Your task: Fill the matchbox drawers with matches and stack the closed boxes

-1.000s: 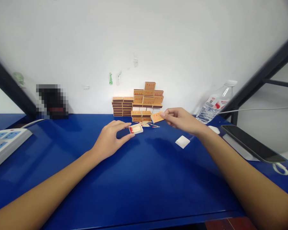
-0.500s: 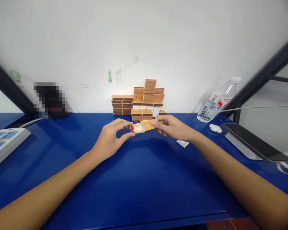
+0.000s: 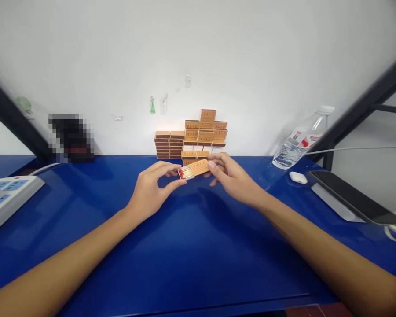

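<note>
A partly open matchbox [image 3: 199, 167] is held between my two hands above the blue table, its right end tilted up. Its white inner tray [image 3: 186, 172] sticks out on the left and shows several red-tipped matches. My left hand [image 3: 155, 185] pinches the tray's outer end between thumb and fingers. On the orange sleeve, the thumb of my right hand [image 3: 232, 180] presses on top, with fingers behind it. Just beyond, stacked matchboxes [image 3: 206, 135] rise against the wall, some upright and some lying flat; the front ones are partly hidden by my hands.
Left of the tall stack is a lower pile of matchboxes [image 3: 169, 145]. A water bottle [image 3: 297, 141] leans at the back right, near a white earbud case [image 3: 298, 177] and a phone [image 3: 353, 196]. A power strip [image 3: 11, 200] lies far left, before a blurred dark object [image 3: 73, 138].
The sleeve and tray have come closer together, so less of the tray shows. The matchbox now tilts up at the right, and my right hand has shifted slightly left.
</note>
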### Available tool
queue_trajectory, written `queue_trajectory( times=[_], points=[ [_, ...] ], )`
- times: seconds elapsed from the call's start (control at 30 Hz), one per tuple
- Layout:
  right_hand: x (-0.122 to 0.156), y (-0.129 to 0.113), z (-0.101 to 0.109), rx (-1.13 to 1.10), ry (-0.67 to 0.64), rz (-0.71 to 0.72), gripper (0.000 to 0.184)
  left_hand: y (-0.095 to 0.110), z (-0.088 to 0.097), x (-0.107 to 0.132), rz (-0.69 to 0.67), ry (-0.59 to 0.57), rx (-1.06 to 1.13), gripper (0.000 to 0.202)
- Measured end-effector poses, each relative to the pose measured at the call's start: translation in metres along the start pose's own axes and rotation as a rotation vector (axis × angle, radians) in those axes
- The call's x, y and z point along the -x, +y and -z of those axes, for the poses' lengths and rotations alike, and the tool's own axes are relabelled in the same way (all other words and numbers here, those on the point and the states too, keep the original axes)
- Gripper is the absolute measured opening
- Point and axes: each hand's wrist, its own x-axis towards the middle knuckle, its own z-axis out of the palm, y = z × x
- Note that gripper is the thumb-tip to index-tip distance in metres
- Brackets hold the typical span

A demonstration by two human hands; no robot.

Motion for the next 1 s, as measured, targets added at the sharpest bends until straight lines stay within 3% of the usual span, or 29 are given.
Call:
queue_trajectory(
  times=[0.07,0.2,0.4,0.6,0.77,1.0],
  points=[
    [0.01,-0.007,-0.017,-0.02,-0.046,0.047,0.062,0.002,-0.001,0.002,-0.029,0.029,-0.003,0.037],
    [0.027,-0.025,-0.035,-0.014,-0.164,0.066,0.063,0.005,-0.002,0.006,-0.156,-0.035,-0.008,0.052],
    [0.025,-0.023,-0.03,-0.042,-0.225,0.08,0.056,0.004,-0.001,0.007,-0.161,-0.034,-0.046,0.045],
    [0.015,-0.007,-0.025,0.154,-0.115,0.074,0.049,0.001,0.002,0.006,-0.021,-0.021,-0.11,0.032],
    [0.001,0.002,-0.006,0.534,0.062,0.071,0.045,-0.018,0.026,-0.024,0.147,0.028,-0.216,0.042],
    [-0.011,0.006,0.015,0.889,0.125,0.022,0.045,-0.062,0.058,-0.088,0.102,0.034,-0.436,0.035]
  ],
)
